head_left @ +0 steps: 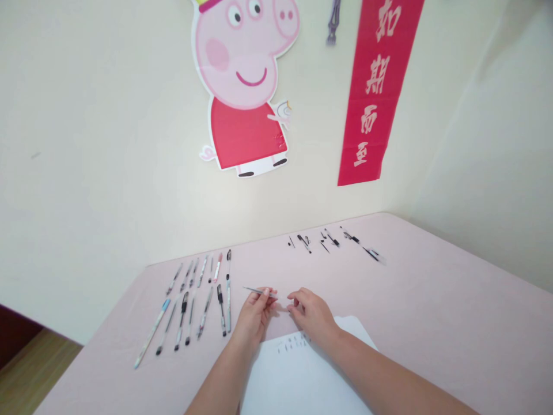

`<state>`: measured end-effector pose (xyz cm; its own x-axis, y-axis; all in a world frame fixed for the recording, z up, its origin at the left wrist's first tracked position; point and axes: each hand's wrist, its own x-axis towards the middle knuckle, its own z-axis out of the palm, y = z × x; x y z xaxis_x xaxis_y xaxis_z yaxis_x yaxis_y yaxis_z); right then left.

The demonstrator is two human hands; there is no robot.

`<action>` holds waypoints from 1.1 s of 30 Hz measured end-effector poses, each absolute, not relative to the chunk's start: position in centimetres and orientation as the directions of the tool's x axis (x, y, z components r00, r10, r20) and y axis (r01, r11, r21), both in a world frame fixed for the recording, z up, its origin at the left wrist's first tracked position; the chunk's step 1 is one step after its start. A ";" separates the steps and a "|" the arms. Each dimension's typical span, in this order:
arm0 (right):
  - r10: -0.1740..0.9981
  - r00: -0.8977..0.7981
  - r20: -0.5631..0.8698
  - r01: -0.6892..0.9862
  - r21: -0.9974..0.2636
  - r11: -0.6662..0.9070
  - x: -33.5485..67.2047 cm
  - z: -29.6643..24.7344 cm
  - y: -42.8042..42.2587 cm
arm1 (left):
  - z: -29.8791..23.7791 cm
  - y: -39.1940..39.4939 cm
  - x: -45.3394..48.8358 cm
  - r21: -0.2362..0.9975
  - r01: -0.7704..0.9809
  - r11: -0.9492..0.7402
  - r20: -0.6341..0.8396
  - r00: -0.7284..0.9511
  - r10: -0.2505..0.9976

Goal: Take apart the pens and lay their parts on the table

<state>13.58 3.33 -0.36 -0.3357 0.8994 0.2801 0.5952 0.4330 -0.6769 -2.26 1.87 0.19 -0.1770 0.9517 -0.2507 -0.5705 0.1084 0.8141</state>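
My left hand is closed on a thin, grey pen refill, whose narrow end points to the left. A small gap away, my right hand has its fingers bent, thumb and fingertips apart, and nothing shows between them. Both hands are over the near middle of the table. Under my right wrist lies a white sheet of paper with several short dark pen marks near its top edge.
Several pens and refills lie in two rows on the left, among them a blue-capped pen and a pink pen. Loose black pen parts and a clear pen lie at the back right. A wall bounds the pink table.
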 end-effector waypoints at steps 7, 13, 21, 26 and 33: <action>0.942 -0.301 0.146 0.367 -0.895 0.256 12.5 -1.9 3.5 | -0.2 1.6 -2.2 0.926 -0.377 0.033 -0.121 -0.214 0.969; 0.957 -0.267 0.110 0.285 -0.940 0.188 12.4 -2.5 3.9 | -0.2 1.7 -2.0 0.944 -0.329 0.032 -0.105 -0.208 0.972; 0.947 -0.295 0.125 0.312 -0.925 0.219 12.7 -1.6 3.7 | -0.1 1.7 -2.1 0.934 -0.354 0.050 -0.129 -0.202 0.971; 0.940 -0.302 0.159 0.383 -0.883 0.273 13.1 -0.7 3.7 | 0.2 1.9 -2.7 0.915 -0.403 0.025 -0.129 -0.234 0.964; 0.934 -0.270 0.233 0.607 -0.712 0.353 14.3 0.1 4.1 | 1.6 2.6 -5.5 0.867 -0.494 -0.057 -0.184 -0.425 0.886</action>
<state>14.35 4.10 0.15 -0.2704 0.9341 0.2332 0.6066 0.3533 -0.7122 -5.49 2.56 1.62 -0.4252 0.8861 -0.1845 -0.4944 -0.0566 0.8674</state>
